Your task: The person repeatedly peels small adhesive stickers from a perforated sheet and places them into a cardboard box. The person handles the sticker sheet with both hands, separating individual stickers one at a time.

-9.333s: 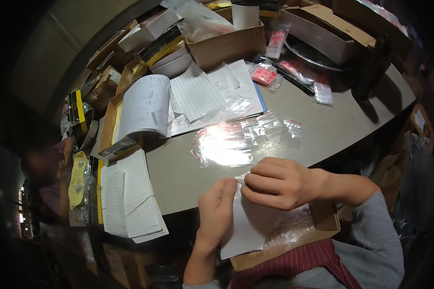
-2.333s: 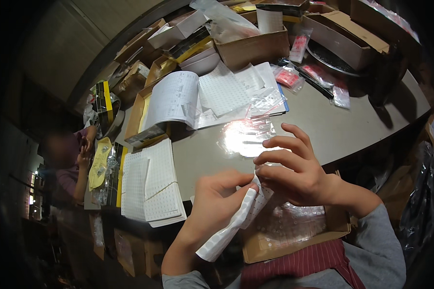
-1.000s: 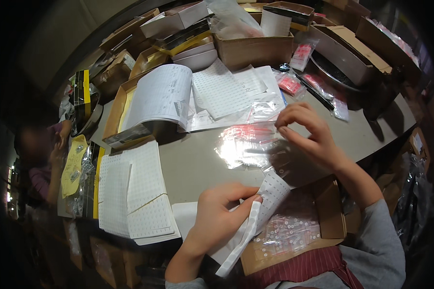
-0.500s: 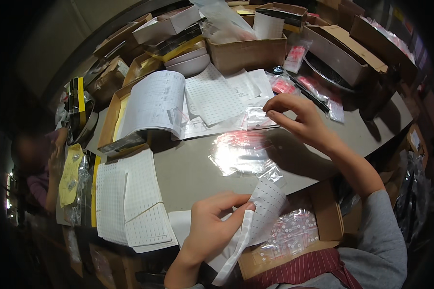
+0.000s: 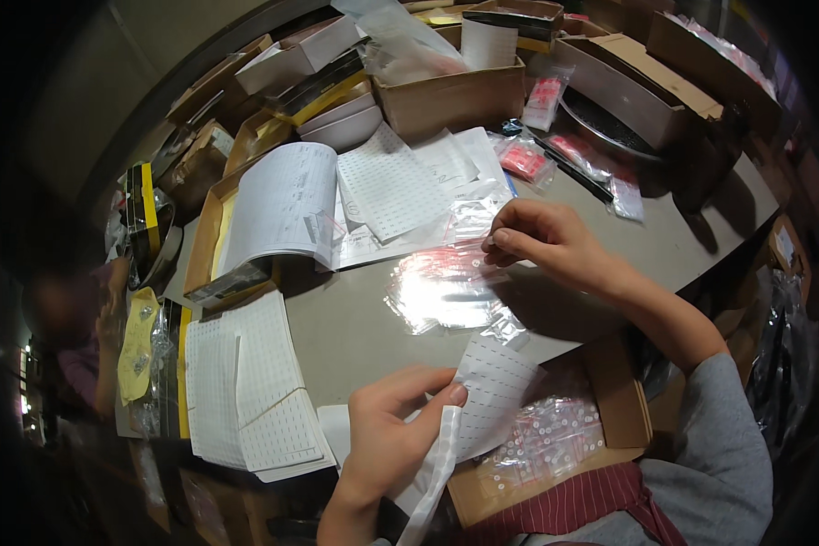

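Note:
My left hand [image 5: 396, 428] is closed on a white label sheet [image 5: 496, 387] with rows of small printed labels. The sheet curls up past the thumb, and its folded pale strip hangs down toward my lap. Over the table my right hand [image 5: 546, 241] is raised, with thumb and fingertips pinched together. Anything between those fingertips is too small to make out. Just below and left of them lies an overlapping pile of small clear zip bags [image 5: 446, 287] with red edges, shining under the light.
Banded stacks of label sheets [image 5: 273, 400] lie at left. Behind them, a curled paper pad [image 5: 282, 200] rests on an open carton. Boxes [image 5: 455, 100] line the back. An open carton of bagged white discs [image 5: 546, 441] sits at my lap. Another person [image 5: 91, 318] is at far left.
My right hand has come down and slightly left, closer to the pile of zip bags. My left hand still grips the label sheet. The whole view has shifted a little.

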`<state>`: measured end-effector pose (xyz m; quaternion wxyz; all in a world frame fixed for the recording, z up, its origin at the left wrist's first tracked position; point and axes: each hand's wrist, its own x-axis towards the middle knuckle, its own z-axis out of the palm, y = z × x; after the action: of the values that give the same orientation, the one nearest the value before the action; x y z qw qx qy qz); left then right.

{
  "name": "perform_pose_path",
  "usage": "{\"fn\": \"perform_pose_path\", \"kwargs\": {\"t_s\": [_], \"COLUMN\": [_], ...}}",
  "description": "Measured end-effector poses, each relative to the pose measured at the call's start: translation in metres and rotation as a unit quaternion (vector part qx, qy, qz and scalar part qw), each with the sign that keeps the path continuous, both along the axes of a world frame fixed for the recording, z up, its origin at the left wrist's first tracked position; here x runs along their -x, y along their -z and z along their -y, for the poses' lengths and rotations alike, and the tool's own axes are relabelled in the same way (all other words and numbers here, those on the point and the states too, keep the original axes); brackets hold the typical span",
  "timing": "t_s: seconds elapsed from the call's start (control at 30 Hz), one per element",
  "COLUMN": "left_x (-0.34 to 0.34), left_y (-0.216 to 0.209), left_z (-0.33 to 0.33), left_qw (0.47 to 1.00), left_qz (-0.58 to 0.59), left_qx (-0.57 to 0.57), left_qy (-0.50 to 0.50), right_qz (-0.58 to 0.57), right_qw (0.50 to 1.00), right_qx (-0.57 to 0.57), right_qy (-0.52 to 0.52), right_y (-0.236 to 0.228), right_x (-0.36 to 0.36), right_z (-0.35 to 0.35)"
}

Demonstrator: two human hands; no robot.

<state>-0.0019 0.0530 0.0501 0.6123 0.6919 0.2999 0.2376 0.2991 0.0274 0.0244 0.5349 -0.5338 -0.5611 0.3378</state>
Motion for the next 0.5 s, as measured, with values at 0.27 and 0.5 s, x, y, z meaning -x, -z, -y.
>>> {"fn": "perform_pose_path", "kwargs": {"t_s": [0.27, 0.5], "left_x": [-0.004, -0.004], "left_y": [-0.005, -0.009], "left_z": [0.009, 0.013], "left_qw": [0.999, 0.999], "left_qz": [-0.004, -0.001], "left_qx": [0.042, 0.042], "left_qy": [-0.024, -0.027], "right_qz": [0.378, 0.454], "right_qw": [0.909, 0.881], "right_qx": [-0.153, -0.124], "right_qy": [0.083, 0.051], "right_y": [0.007, 0.020], "right_x": [-0.007, -0.006], "right_z": [0.008, -0.015]}}
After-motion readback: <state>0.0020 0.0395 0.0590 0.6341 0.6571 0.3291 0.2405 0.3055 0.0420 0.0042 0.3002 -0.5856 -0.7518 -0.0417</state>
